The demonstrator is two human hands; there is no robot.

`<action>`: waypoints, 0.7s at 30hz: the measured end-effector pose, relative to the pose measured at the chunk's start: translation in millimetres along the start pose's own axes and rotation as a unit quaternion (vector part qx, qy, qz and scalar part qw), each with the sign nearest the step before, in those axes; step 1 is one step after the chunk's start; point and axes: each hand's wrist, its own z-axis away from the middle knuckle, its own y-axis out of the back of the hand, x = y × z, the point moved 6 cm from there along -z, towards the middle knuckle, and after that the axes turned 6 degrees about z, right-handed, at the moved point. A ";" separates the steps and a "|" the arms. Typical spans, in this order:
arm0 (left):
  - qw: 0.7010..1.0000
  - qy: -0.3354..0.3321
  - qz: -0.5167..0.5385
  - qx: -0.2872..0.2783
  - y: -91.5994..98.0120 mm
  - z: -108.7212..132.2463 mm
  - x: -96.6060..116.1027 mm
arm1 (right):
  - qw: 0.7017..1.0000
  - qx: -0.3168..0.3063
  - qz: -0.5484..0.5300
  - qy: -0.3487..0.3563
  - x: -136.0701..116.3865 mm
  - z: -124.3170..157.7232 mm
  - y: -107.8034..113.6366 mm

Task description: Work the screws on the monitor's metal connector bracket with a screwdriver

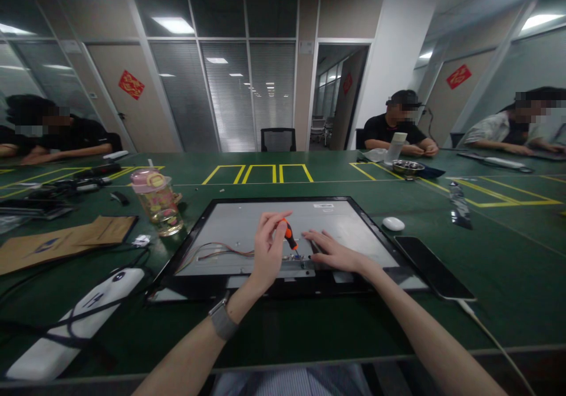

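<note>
A flat display panel [247,222] with a grey metal back and black frame lies on the green table in front of me. My left hand [268,246] grips an orange and black screwdriver [289,235], tilted with its tip down at small parts near the panel's front edge. Thin coloured wires [216,247] run across the metal to the left of that spot. Just right of the tip, my right hand [336,251] rests on the panel with its fingers stretched out. Whether those fingertips touch a small part is too fine to tell.
Left of the panel are a pink-lidded bottle [158,204], a brown paper envelope [71,240] and a white device [79,322] with black cables. To the right lie a white earbud case [393,224] and a phone [433,266] on a cable. Several people sit around the table.
</note>
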 end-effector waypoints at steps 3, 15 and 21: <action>1.000 -0.006 0.003 0.017 0.6 -0.2 -1.0 | 1.000 0.001 0.001 0.002 0.4 0.5 0.1; 0.999 -0.004 0.003 0.039 1.3 -0.7 -2.5 | 1.000 0.001 0.017 0.006 2.7 -0.1 -1.8; 0.997 0.034 0.062 0.002 -1.5 0.1 -5.3 | 1.000 0.005 0.016 0.004 1.1 0.4 -0.9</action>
